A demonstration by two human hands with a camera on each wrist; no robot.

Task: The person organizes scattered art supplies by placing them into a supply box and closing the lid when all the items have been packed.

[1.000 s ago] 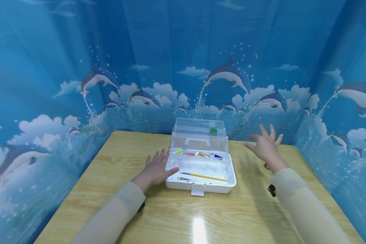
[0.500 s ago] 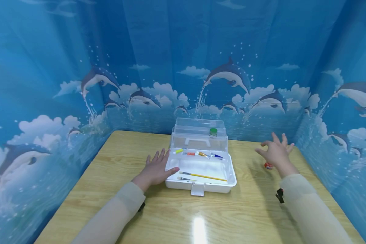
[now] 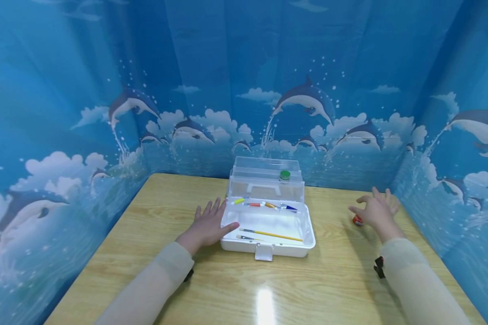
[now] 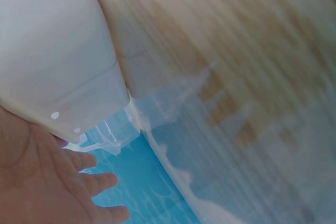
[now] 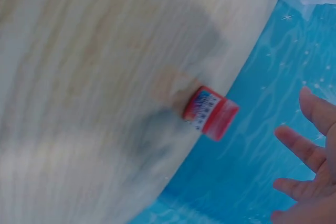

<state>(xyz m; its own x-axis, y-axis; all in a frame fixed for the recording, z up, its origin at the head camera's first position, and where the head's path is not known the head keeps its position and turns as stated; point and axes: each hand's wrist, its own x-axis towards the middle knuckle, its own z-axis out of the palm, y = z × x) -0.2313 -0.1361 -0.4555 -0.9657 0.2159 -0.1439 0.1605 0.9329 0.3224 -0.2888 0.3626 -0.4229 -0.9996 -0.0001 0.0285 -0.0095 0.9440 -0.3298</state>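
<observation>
A white plastic box (image 3: pixel 240 247) stands on the table with its clear lid (image 3: pixel 264 180) raised. My left hand (image 3: pixel 207 226) lies against the box's left side, fingers spread and thumb over the rim. A small red-capped jar (image 3: pixel 357 220) with a printed label stands on the right of the table. Just beside and above it, my right hand (image 3: pixel 377 214) hovers with fingers spread, apart from the jar. The right wrist view shows the jar (image 5: pixel 212 113) with a gap to the fingers (image 5: pixel 300 145).
Inside the box lie a long yellow paintbrush (image 3: pixel 274 235), a shorter brush (image 3: pixel 248 238) and several small paint tubes (image 3: pixel 253 205). A green-capped jar (image 3: pixel 284 175) shows at the lid. The wooden table (image 3: pixel 211 289) ends against a blue dolphin-print curtain (image 3: pixel 195 67).
My right hand has moved right and down to the red-capped jar, which has come into fuller view. The left hand and the box have stayed put.
</observation>
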